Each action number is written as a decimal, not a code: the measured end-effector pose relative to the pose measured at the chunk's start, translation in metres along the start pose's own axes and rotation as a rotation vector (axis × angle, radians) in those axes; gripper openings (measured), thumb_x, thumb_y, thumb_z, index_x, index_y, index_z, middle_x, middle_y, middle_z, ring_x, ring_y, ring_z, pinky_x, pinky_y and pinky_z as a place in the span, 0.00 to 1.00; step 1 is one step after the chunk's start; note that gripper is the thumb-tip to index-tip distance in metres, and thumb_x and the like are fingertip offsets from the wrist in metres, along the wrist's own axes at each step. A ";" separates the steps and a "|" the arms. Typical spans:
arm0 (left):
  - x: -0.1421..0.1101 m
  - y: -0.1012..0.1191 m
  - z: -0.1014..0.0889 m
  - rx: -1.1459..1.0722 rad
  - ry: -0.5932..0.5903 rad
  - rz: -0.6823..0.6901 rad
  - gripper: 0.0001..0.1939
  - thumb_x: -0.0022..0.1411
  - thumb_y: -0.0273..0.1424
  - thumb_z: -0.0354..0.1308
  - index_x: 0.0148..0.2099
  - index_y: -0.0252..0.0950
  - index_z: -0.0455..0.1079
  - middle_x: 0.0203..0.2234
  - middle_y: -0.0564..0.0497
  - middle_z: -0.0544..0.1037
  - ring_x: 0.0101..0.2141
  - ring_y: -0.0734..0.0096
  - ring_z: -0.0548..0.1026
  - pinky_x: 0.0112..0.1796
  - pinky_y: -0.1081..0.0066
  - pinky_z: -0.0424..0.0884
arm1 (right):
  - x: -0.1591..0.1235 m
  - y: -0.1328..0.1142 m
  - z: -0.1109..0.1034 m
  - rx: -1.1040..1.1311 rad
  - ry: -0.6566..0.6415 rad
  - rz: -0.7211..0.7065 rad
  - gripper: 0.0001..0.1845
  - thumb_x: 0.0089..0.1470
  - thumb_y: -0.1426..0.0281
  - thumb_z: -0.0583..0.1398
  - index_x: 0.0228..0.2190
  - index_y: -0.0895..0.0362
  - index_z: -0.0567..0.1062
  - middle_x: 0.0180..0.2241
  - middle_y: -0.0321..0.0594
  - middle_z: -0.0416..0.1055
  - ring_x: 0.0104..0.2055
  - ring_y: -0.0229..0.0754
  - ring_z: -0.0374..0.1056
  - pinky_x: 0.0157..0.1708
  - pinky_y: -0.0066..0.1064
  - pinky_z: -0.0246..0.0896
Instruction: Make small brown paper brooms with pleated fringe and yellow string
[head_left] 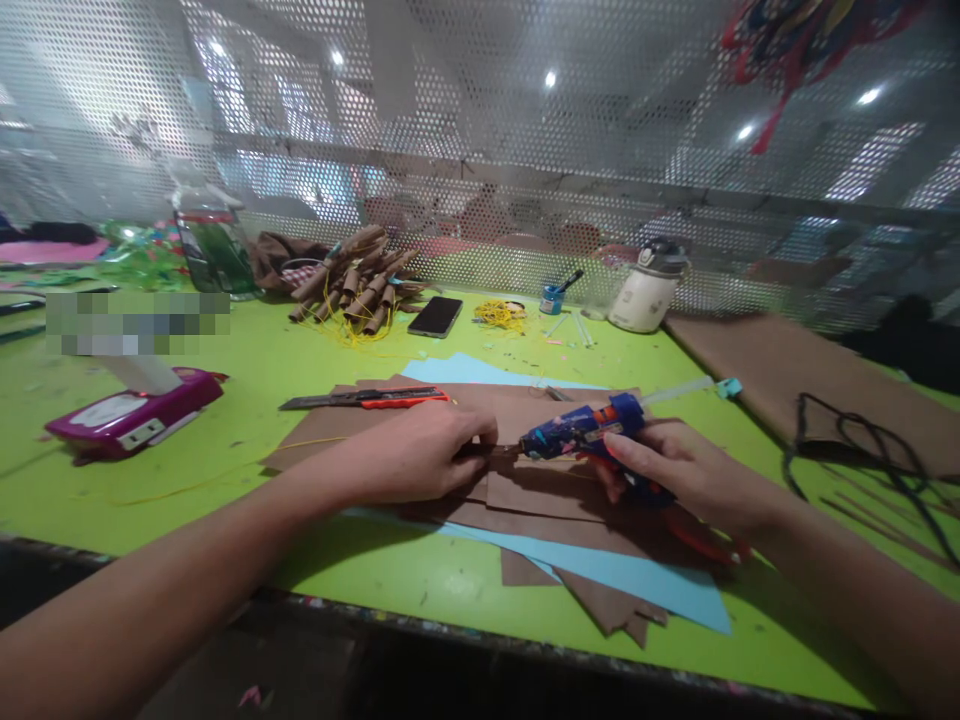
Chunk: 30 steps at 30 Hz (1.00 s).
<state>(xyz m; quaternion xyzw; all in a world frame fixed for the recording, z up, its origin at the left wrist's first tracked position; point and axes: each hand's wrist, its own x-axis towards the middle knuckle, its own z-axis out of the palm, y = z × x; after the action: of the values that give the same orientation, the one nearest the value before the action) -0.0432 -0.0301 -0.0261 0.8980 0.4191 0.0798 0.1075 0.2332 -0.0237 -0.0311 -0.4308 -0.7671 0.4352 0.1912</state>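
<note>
My right hand (pixel 694 470) is wrapped round the handle of a blue hot glue gun (pixel 581 430), whose nozzle points left. A clear glue stick (pixel 679 391) juts from its back end. At the nozzle tip, my left hand (pixel 439 450) pinches a small brown paper piece (pixel 504 450), partly hidden by the fingers. Beneath both hands lie stacked sheets of brown paper (pixel 555 505), with light blue paper (pixel 645 585) under them. A red-and-black utility knife (pixel 367 398) rests on the brown sheets beyond my left hand. Yellow string (pixel 225 488) trails left from under my left forearm.
Behind the sheets are a bundle of brown paper rolls (pixel 364 280), a phone (pixel 436 316), tangled yellow string (pixel 501 316), a small blue jar (pixel 552 298) and a white bottle (pixel 646 290). A purple power strip (pixel 139 412) stands left. A black cable (pixel 862 430) loops over brown paper at right.
</note>
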 end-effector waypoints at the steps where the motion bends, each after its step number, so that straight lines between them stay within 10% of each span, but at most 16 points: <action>1: 0.000 0.000 0.000 -0.003 0.001 -0.002 0.08 0.61 0.30 0.49 0.38 0.38 0.69 0.30 0.49 0.76 0.31 0.68 0.72 0.32 0.71 0.63 | 0.001 0.000 0.000 0.004 0.007 0.003 0.28 0.58 0.50 0.50 0.23 0.59 0.72 0.25 0.41 0.71 0.29 0.39 0.66 0.34 0.29 0.61; 30: 0.000 0.001 -0.003 0.017 -0.030 -0.060 0.07 0.63 0.33 0.49 0.38 0.39 0.67 0.30 0.50 0.75 0.30 0.67 0.71 0.29 0.72 0.61 | -0.002 0.001 -0.009 0.094 0.049 0.052 0.25 0.55 0.49 0.54 0.23 0.58 0.73 0.24 0.40 0.71 0.28 0.38 0.67 0.32 0.29 0.63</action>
<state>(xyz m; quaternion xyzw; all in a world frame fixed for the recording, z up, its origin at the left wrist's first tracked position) -0.0432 -0.0299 -0.0232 0.8869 0.4451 0.0595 0.1084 0.2405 -0.0202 -0.0263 -0.4517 -0.7294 0.4649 0.2186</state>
